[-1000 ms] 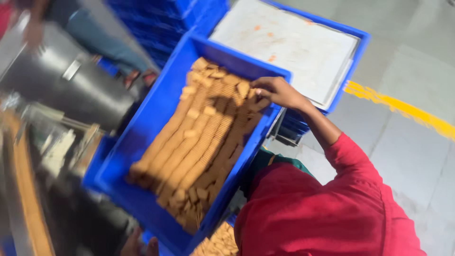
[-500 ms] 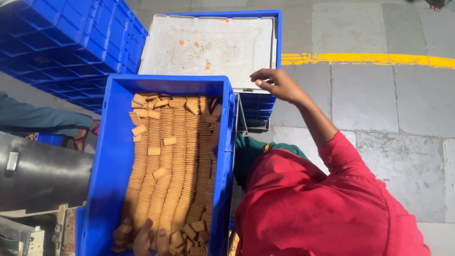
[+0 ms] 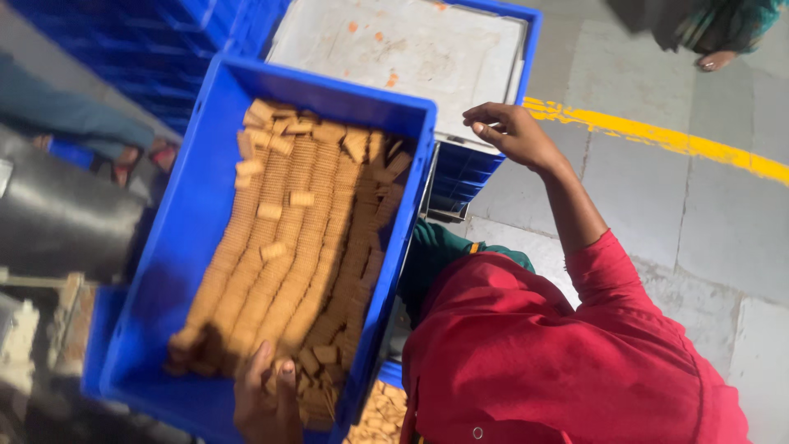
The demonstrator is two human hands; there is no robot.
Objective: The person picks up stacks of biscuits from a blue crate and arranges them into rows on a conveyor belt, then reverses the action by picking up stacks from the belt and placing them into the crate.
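Here biscuits (image 3: 304,238) lie under left hand (image 3: 265,395).

A blue crate (image 3: 205,205) filled with rows of tan biscuits (image 3: 304,238) takes up the middle of the scene, tilted slightly. At its near edge, the left hand (image 3: 265,395) rests on the loose biscuits, fingers pointing inward. The right hand (image 3: 511,131), on a red-sleeved arm, hovers free of the crate, just right of its far corner. Beyond lies another blue crate covered by a pale stained sheet (image 3: 403,49). A yellow line (image 3: 666,140) crosses the grey floor on the right.
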